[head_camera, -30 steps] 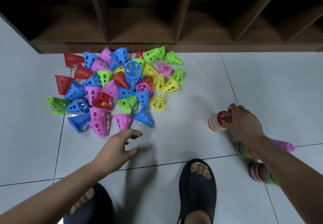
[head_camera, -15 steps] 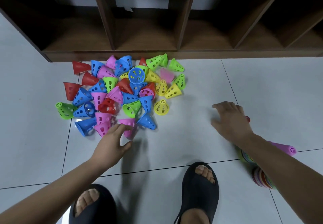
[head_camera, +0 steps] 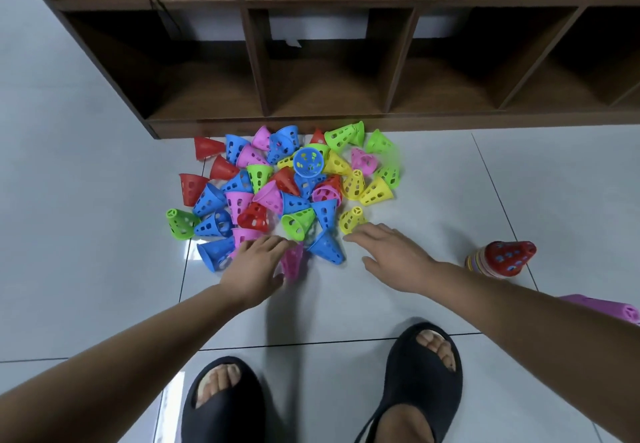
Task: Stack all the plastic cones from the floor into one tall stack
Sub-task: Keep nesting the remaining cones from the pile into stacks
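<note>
Cones (head_camera: 270, 197) — left hand (head_camera: 254, 271), right hand (head_camera: 391, 255) alongside

glossy plastic cones (head_camera: 294, 197), glossy floor tiles (head_camera: 86, 235), matt wood shelf (head_camera: 329, 96)

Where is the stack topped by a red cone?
In the head view, the stack is on the floor at right, beyond the right forearm, apart from the loose pile.
</note>
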